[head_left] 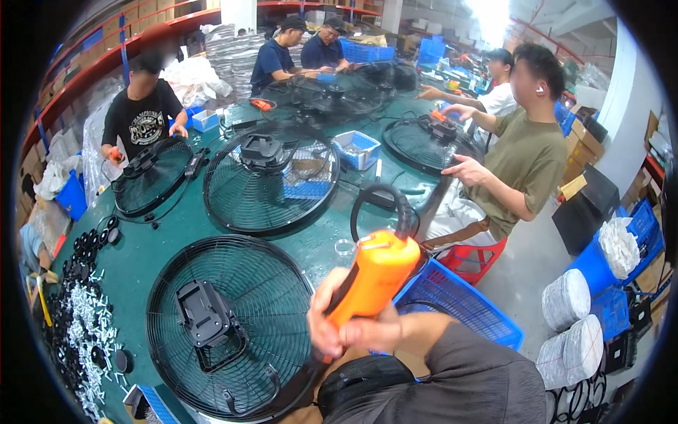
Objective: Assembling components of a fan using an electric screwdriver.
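Observation:
Close in front of me, my right hand (pixel 367 333) is closed round the lower part of an orange electric screwdriver (pixel 378 272). The tool is tilted, its dark tip end low and near the rim of a black round fan guard (pixel 272 283). A thick black cord (pixel 404 212) leaves its upper end. The guard lies on the green table with a square black motor housing (pixel 205 311) facing up and a curved handle (pixel 251 403) near its front rim. My left hand does not show; a strip of skin at the lower edge may be my left arm.
Loose screws (pixel 85 339) and black round knobs (pixel 92 247) cover the table's left edge. Another fan (pixel 268 191) lies beyond. Co-workers handle fans at left (pixel 145 169) and right (pixel 431 141). A blue crate (pixel 459 300) stands at my right, beside a red stool (pixel 477 261).

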The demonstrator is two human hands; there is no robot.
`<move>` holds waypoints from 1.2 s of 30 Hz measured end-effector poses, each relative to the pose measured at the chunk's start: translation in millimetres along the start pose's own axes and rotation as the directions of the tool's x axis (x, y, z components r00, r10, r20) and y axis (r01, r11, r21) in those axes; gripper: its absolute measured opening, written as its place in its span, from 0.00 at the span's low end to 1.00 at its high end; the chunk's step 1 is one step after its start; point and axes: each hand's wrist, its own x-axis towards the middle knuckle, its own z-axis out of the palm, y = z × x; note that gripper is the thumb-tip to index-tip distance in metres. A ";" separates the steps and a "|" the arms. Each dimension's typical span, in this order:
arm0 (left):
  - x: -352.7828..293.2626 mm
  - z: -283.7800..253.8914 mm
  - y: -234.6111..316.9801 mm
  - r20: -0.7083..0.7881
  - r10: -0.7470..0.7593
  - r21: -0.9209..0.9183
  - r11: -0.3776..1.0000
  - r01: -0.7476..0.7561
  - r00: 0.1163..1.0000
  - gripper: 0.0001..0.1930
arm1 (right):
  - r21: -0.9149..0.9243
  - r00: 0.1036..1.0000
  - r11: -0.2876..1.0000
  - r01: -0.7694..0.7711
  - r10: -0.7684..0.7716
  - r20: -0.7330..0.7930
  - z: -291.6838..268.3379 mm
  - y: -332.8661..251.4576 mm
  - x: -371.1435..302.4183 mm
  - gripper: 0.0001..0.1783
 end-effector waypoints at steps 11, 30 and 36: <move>-23.3 75.4 -22.4 0.095 -0.207 -0.302 0.926 0.226 0.974 0.13 | 0.241 0.975 0.970 -0.029 -0.026 0.222 75.8 55.7 -12.7 0.26; -28.6 92.4 -40.3 0.171 -0.064 -0.488 0.862 0.141 0.983 0.07 | 0.258 0.992 0.961 0.101 -0.116 0.045 79.7 55.5 -13.0 0.20; -38.1 81.6 -48.2 0.286 -0.155 -0.428 0.862 0.271 0.946 0.07 | 0.184 0.988 0.983 -0.001 0.030 -0.151 73.3 58.1 -14.9 0.21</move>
